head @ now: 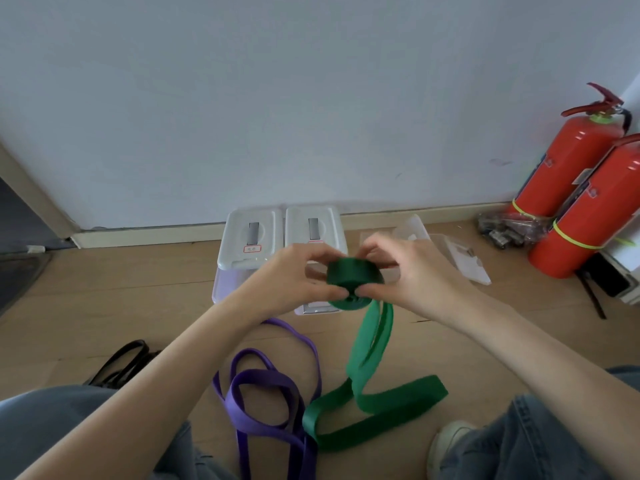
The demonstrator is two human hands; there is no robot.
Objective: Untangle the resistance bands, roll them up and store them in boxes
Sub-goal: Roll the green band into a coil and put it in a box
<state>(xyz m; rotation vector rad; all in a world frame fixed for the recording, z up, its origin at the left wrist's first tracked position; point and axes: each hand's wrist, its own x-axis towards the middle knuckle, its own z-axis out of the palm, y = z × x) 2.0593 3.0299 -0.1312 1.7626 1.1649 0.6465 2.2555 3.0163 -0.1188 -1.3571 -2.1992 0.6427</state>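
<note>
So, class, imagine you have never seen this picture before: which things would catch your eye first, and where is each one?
First, the green band at the centre, its rolled end pinched between the left hand and the right hand, its loose tail trailing to the floor. Next, two red fire extinguishers leaning against the wall at the right. Then the purple band looped on the floor near the person's knees.

Green band (374, 407) in my fingers: matt rubbery strip, smooth, no shine. Purple band (263, 407): same rubbery stuff, slight sheen. Boxes (249, 244): translucent white plastic, smooth lids. Floor (104, 299): pale wood-look boards, satin finish. Fire extinguishers (568, 168): glossy red painted metal. My trousers (540, 441): blue denim cloth, coarse weave. Wall (311, 98): matt paint.
</note>
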